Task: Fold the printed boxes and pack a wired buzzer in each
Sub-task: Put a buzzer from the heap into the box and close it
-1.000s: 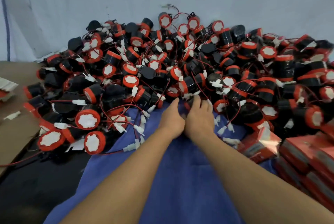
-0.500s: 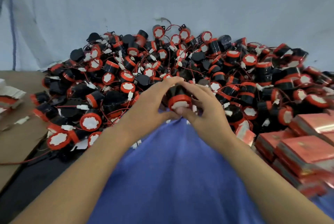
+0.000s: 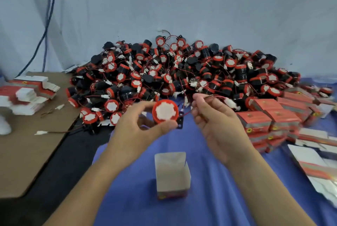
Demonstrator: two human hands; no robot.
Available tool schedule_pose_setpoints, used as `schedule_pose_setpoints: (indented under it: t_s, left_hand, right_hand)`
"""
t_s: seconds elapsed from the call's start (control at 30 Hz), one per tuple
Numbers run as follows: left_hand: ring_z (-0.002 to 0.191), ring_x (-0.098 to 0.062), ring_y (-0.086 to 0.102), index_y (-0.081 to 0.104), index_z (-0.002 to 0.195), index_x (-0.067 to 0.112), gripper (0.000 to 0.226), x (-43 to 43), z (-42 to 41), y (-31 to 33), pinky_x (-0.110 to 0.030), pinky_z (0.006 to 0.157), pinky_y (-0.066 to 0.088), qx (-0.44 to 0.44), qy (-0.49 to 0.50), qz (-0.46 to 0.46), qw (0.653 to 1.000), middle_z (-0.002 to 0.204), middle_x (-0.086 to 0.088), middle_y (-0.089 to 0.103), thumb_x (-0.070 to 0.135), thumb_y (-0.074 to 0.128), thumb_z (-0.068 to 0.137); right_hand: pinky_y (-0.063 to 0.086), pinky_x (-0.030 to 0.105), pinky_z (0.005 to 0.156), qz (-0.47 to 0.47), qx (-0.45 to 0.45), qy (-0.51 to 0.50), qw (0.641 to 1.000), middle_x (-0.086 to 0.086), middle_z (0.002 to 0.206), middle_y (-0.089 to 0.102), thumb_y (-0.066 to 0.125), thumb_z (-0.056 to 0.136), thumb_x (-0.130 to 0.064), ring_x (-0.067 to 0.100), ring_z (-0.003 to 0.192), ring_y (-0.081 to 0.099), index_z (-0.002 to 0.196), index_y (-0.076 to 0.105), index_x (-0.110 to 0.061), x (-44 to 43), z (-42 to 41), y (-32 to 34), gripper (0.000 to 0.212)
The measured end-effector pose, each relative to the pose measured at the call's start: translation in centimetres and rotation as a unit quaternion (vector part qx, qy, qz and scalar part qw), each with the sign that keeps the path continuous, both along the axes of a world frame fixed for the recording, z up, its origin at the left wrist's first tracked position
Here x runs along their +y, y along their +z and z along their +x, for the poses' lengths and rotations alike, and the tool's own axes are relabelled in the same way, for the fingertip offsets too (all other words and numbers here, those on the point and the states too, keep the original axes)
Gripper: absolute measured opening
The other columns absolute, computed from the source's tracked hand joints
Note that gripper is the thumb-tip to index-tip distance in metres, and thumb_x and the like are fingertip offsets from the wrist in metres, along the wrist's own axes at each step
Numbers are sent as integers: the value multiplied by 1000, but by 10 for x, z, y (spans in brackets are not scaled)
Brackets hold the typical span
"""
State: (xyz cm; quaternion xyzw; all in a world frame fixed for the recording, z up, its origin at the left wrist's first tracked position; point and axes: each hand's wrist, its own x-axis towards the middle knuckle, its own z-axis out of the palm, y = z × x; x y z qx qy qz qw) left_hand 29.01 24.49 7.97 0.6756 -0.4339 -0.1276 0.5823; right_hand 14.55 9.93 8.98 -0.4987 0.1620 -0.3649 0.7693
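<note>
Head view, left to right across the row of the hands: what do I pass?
From the left: stack of flat unfolded boxes → left hand → buzzer it holds → right hand, pinching the wire → folded red boxes.

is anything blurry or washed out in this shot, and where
Head view: light is soft and even, no glare; the buzzer in the left hand is sharp, its wire in the right hand slightly smeared; red boxes at the right are motion-blurred; wide-angle stretching shows toward the frame edges.
</note>
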Motion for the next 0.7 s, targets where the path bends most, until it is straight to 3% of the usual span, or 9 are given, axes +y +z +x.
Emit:
schedule_pose_setpoints:
  t_s: [0.13, 0.23, 0.3, 0.37, 0.47, 0.57, 0.63, 0.7]
  left_hand:
    - [94, 2, 62, 54, 116, 49, 60, 27, -27, -33, -15, 69, 47, -94, 23, 54, 994, 107, 28, 63, 84, 67, 69]
    - [109, 10, 51, 51, 114, 54, 56, 37, -39, -58, -17, 75, 41, -180, 41, 99, 978, 110, 34, 56, 89, 59, 71]
    - [111, 13, 44, 53, 113, 52, 50, 39, -42, -72, -15, 78, 40, -229, 53, 111, 966, 111, 37, 53, 82, 63, 74]
    - [110, 9, 40, 57, 114, 44, 45, 40, -42, -83, -15, 84, 41, -275, 60, 112, 953, 112, 33, 52, 65, 74, 78]
    - [115, -13, 45, 64, 116, 28, 43, 42, -43, -94, -30, 90, 48, -342, 62, 143, 926, 117, 15, 53, 39, 83, 79]
    - [122, -18, 45, 66, 118, 29, 44, 43, -52, -102, -32, 93, 44, -378, 53, 196, 903, 127, 10, 51, 56, 70, 84]
    - [124, -20, 48, 68, 119, 25, 49, 42, -58, -107, -31, 94, 45, -395, 66, 228, 888, 132, 4, 52, 61, 66, 86]
    - [110, -24, 61, 75, 104, 16, 46, 41, -63, -109, -35, 82, 54, -425, 90, 245, 867, 121, -3, 62, 55, 78, 78]
  right_hand:
    - [57, 24, 68, -200, 101, -60, 973, 1, 75, 68, 61, 102, -12, 16, 73, 68, 99, 63, -12, 17, -26, -13, 5]
    - [60, 45, 69, -322, 207, -92, 919, 3, 73, 67, 64, 99, -15, 25, 72, 69, 86, 55, -21, 30, -36, -32, 17]
    - [55, 33, 64, -377, 267, -84, 883, -3, 72, 66, 62, 99, -24, 17, 69, 65, 78, 50, -26, 39, -36, -44, 24]
    - [44, 19, 51, -410, 316, -62, 853, -12, 70, 65, 56, 101, -31, 7, 63, 58, 75, 49, -27, 49, -33, -55, 27]
    - [46, 26, 60, -478, 375, -34, 794, -7, 79, 61, 52, 103, -29, 13, 71, 58, 79, 55, -19, 56, -31, -68, 26]
    - [42, 35, 67, -545, 421, -11, 725, -2, 84, 47, 49, 102, -20, 22, 75, 52, 77, 50, -17, 59, -30, -73, 25]
    - [37, 38, 63, -558, 431, -16, 709, 1, 79, 48, 47, 99, -15, 27, 74, 50, 79, 42, -19, 61, -29, -71, 21]
    - [31, 39, 57, -559, 444, -21, 700, 2, 75, 47, 47, 95, -12, 32, 73, 49, 80, 36, -19, 63, -26, -67, 20]
